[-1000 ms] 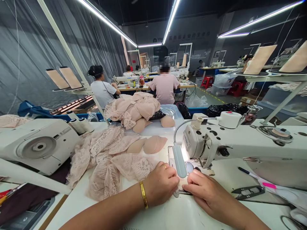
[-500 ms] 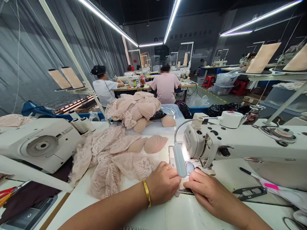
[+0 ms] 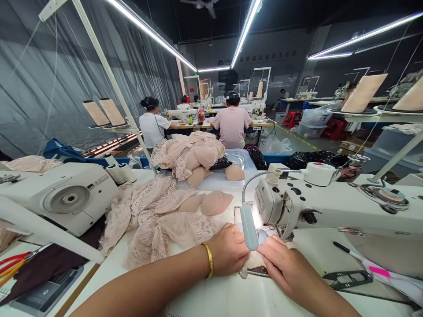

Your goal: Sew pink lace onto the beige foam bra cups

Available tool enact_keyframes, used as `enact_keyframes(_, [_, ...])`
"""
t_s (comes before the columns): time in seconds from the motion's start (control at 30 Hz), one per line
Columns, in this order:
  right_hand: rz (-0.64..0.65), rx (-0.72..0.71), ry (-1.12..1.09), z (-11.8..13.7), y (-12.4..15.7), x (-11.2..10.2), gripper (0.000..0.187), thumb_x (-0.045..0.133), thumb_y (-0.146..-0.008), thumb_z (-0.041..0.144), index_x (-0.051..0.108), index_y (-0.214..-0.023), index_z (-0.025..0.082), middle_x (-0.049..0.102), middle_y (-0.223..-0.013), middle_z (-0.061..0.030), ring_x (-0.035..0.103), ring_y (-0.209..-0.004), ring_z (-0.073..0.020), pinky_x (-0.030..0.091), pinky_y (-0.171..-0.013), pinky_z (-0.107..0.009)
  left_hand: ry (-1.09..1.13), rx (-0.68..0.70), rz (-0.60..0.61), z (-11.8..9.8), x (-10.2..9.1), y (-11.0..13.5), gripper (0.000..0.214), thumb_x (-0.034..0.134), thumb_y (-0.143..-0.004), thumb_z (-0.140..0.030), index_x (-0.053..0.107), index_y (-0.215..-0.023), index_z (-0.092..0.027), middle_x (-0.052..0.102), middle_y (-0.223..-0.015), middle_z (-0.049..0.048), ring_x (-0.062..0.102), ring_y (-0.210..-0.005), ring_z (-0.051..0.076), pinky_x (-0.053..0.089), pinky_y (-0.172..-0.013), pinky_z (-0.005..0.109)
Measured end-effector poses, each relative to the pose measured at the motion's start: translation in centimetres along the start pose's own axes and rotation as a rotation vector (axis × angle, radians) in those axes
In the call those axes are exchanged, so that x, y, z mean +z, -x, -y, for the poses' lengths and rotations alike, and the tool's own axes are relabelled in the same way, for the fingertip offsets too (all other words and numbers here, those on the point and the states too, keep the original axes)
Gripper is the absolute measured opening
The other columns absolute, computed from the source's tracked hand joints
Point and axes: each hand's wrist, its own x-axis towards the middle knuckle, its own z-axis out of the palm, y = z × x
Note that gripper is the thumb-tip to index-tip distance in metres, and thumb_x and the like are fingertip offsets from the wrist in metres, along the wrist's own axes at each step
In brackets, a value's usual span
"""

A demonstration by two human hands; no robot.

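Observation:
My left hand, with a gold ring and bangle, is curled closed on the white table just in front of the white sewing machine's needle area. My right hand lies beside it, fingers pressed down on a small dark strip of lace on the machine bed. The lit gooseneck lamp hangs right above both hands and hides the fingertips. What the left fingers hold is hidden. A heap of pink lace fabric lies just left of my left hand.
Beige bra cups and a pile of pink garments lie behind the lace. A second white machine stands at left, thread cones behind it. Black thread snips and a pen lie at right. Two people sit sewing at far tables.
The view has tipped slightly upward and both hands have slid a little forward towards the needle. The lace strip stays under my right fingers.

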Motion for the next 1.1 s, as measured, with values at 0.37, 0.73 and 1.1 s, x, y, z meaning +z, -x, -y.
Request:
enact_keyframes(0.37, [-0.006,0.118,0.079,-1.4,0.5,1.5,0.038,0.036,-0.106,0.023,0.059,-0.135,0.033,0.069,-0.104,-0.0054,0.068,-0.075,-0.0195,0.054,-0.06,-0.028,-0.042,0.046,0.067,1.3,-1.1,-1.9,0.013,0.059,-0.097,-0.026,0.062,-0.086,-0.02,0.071,-0.095,0.0032,0.058,-0.083,0.021,0.037,-0.078,0.038])
enact_keyframes(0.73, [-0.062,0.106,0.148,-1.5,0.6,1.5,0.034,0.035,-0.106,0.024,0.065,-0.121,0.03,0.067,-0.09,-0.0034,0.067,-0.074,-0.0203,0.055,-0.063,-0.029,-0.051,0.09,0.087,2.4,-0.4,-2.5,0.009,0.058,-0.095,-0.027,0.065,-0.093,-0.021,0.072,-0.098,0.0031,0.059,-0.087,0.022,0.04,-0.08,0.04])
enact_keyframes(1.1, [-0.129,0.116,0.104,-1.0,0.4,1.0,0.031,0.038,-0.103,0.022,0.068,-0.102,0.028,0.069,-0.086,-0.0045,0.063,-0.068,-0.0203,0.051,-0.061,-0.031,-0.066,0.052,0.079,2.8,-0.4,-3.1,0.012,0.061,-0.091,-0.027,0.059,-0.081,-0.02,0.068,-0.087,0.0046,0.059,-0.085,0.024,0.04,-0.081,0.042])
